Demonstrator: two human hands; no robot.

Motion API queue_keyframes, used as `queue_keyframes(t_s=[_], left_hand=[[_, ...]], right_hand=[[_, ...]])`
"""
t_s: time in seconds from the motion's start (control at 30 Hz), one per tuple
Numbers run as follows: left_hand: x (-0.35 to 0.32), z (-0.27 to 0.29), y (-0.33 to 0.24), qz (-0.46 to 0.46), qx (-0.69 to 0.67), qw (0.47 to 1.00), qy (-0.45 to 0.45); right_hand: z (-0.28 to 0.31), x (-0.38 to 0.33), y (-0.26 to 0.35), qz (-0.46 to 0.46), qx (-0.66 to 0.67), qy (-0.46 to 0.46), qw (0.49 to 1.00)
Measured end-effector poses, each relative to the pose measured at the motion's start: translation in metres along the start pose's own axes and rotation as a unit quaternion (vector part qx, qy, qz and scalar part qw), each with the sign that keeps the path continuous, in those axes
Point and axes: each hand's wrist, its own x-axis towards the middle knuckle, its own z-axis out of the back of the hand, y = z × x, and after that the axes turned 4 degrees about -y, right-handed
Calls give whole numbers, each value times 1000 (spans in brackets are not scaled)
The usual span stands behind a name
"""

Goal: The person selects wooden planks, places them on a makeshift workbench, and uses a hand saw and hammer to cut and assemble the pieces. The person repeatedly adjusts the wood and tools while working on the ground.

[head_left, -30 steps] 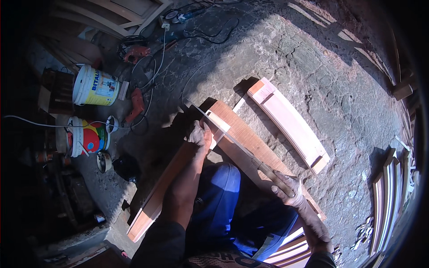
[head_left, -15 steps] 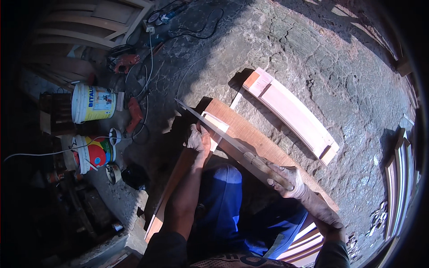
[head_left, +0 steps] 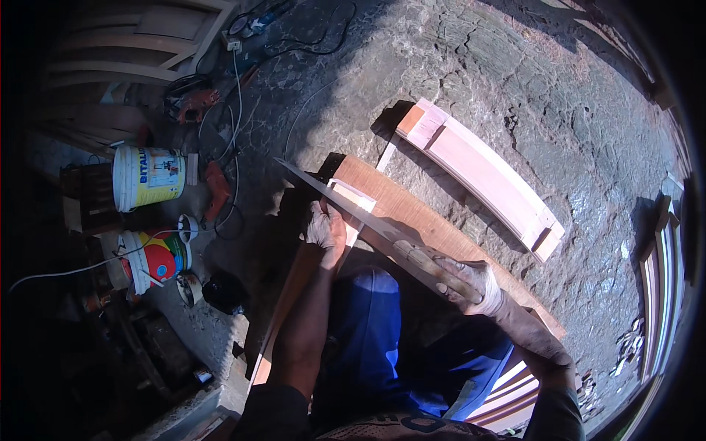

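Observation:
My right hand (head_left: 476, 287) is wrapped round the wooden handle of a handsaw (head_left: 331, 195). Its long blade slants up and left across a pale wooden piece (head_left: 356, 194). That piece lies over the end of a wide brown plank (head_left: 441, 219). Close beside the blade, my left hand (head_left: 326, 226) grips the pale piece, its fingers partly hidden under the wood. A second brown board (head_left: 288, 305) runs down beneath my left forearm. Beyond the plank, a curved pinkish wooden part (head_left: 482, 173) rests on the floor.
To the left stand a white paint bucket (head_left: 149, 180) and a colourful one (head_left: 151, 261). An orange power tool (head_left: 217, 189) lies beside them among loose cables. Stacked curved wooden strips (head_left: 662, 290) stand at the far right, with wooden frames (head_left: 121, 44) at the upper left.
The handsaw and my right hand have shifted slightly up and left relative to the wood. My left hand keeps its grip. The whole view has tilted a little.

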Motion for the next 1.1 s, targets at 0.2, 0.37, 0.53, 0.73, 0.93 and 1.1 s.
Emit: queue_keyframes(t_s=[0.2, 0.37, 0.53, 0.73, 0.93, 1.1], left_hand=[[5, -18, 44, -71, 9, 996, -48], [-8, -5, 5, 10, -13, 1000, 20], [-3, -19, 24, 14, 20, 1000, -12], [-3, 7, 16, 4, 72, 996, 52], [-1, -6, 14, 39, 12, 997, 61], [0, -39, 53, -24, -9, 999, 40]], right_hand=[[3, -10, 1, -33, -18, 57, 998], [46, -69, 1, 75, -96, 2, 993], [-17, 42, -5, 12, 26, -19, 999], [39, -71, -1, 80, -63, 44, 994], [-19, 0, -21, 76, -87, 7, 993], [-21, 5, -11, -7, -43, -13, 999]])
